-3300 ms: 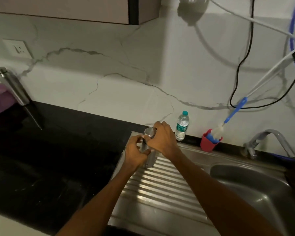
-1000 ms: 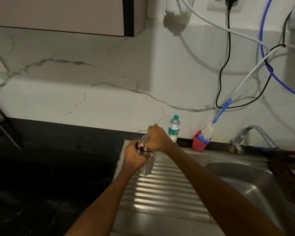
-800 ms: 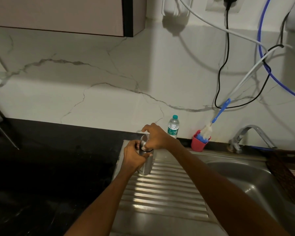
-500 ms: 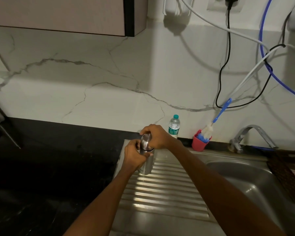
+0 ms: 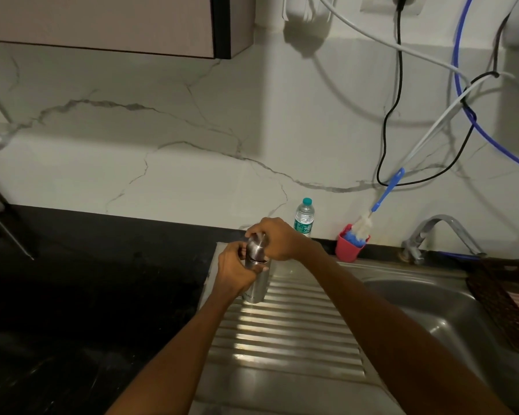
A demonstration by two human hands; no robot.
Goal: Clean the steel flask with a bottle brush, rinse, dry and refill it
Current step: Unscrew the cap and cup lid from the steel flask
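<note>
A small steel flask (image 5: 256,290) stands upright on the ribbed steel drainboard (image 5: 285,330), near its back left corner. My left hand (image 5: 235,269) grips the flask's upper body from the left. My right hand (image 5: 277,239) is curled over the steel cap (image 5: 256,249) on top of the flask, and the cap sits slightly tilted on the neck. The bottle brush (image 5: 369,218), white bristles on a blue handle, leans in a red cup (image 5: 348,248) against the wall to the right.
A small plastic water bottle (image 5: 304,217) stands at the wall behind my hands. The sink basin (image 5: 432,307) and a tap (image 5: 432,232) lie to the right, with a dark mat (image 5: 504,301) on the far edge. Black countertop (image 5: 87,280) spreads left. Cables hang on the wall.
My right hand has shifted its hold round the cap on top of the flask. My left hand and the flask have stayed in place. The view moved right since the earliest frame.
</note>
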